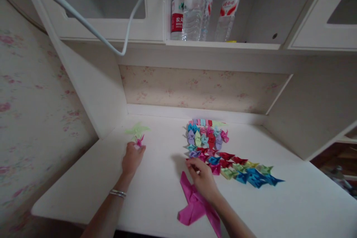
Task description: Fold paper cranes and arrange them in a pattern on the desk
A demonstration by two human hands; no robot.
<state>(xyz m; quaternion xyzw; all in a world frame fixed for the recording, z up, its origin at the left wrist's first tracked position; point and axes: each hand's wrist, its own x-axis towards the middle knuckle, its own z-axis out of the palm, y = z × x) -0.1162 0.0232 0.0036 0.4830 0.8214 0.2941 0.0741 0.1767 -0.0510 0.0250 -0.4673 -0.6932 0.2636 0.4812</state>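
On the open shelf (223, 45), from 12 to 1 o'clock, you can read some labels: the bottle with red label (177, 18) carries "农夫" and, below it, the cut-off letters "NONGFU"; the front clear bottle (193, 7) and the leaning clear bottle (227, 11) at 1 o'clock both carry "娃哈哈" in red. A bent pale rod (83, 24) passes in front of the cabinet door (154, 18) at 10 to 11 o'clock, above your hands and apart from them. On the white table (158, 193), between 4 and 6 o'clock, many small folded papers (211, 141) lie in close rows of red, blue, purple, green and pink. At 6 o'clock lies a large magenta folded paper (195, 210), and your right hand and forearm cover a part of it. Your left hand (134, 158), between 7 and 8 o'clock, has thumb and forefinger slightly apart around the small pink folded paper (140, 141), just beside the pale green folded paper (137, 129); I cannot tell if they press on it. Your right hand (201, 178), near 6 o'clock, brings its fingertips close together beside the rows; I cannot tell if something is between them.
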